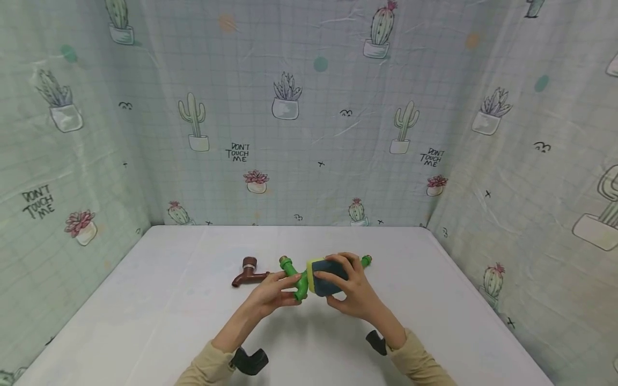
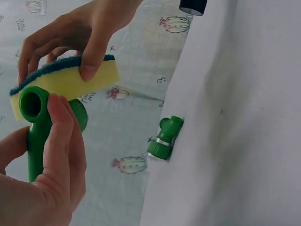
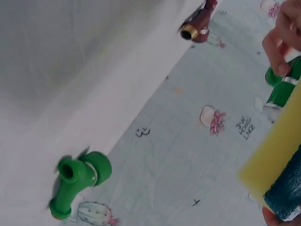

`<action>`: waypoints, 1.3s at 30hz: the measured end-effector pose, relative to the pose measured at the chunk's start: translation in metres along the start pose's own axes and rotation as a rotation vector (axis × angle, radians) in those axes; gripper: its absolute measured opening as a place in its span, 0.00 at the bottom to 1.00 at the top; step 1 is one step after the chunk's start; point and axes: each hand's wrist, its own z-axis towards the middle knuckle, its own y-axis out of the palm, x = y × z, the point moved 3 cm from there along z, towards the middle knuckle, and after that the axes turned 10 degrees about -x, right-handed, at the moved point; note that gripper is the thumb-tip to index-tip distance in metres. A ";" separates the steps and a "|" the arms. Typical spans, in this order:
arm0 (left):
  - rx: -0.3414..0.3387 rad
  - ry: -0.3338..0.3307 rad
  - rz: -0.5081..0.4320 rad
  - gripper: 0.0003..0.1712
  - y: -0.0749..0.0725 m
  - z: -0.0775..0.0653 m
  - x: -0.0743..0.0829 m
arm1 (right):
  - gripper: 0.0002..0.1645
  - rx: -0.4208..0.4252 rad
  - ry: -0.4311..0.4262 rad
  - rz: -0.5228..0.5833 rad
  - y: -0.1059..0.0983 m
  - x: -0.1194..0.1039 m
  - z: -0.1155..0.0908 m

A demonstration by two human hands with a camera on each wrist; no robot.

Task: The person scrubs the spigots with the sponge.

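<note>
My left hand (image 1: 271, 294) holds a green plastic tap (image 1: 301, 286) above the white table, thumb on one side and fingers on the other. In the left wrist view the tap's round open end (image 2: 33, 104) faces the camera. A sponge (image 1: 324, 288), yellow with a dark blue scouring side, is gripped by my right hand (image 1: 356, 290). Its yellow face is turned toward the tap, close against it; whether they touch I cannot tell. In the right wrist view the sponge (image 3: 270, 172) hides part of the tap.
A second green tap (image 1: 367, 261) lies on the table behind my right hand. Left of my left hand lies a brown tap (image 1: 248, 276). Cactus-printed cloth (image 1: 309, 128) surrounds the white table (image 1: 145, 316) at the back and both sides.
</note>
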 end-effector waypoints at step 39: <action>-0.210 -0.016 0.023 0.29 0.007 -0.004 0.001 | 0.37 0.024 0.178 0.351 -0.012 0.016 -0.003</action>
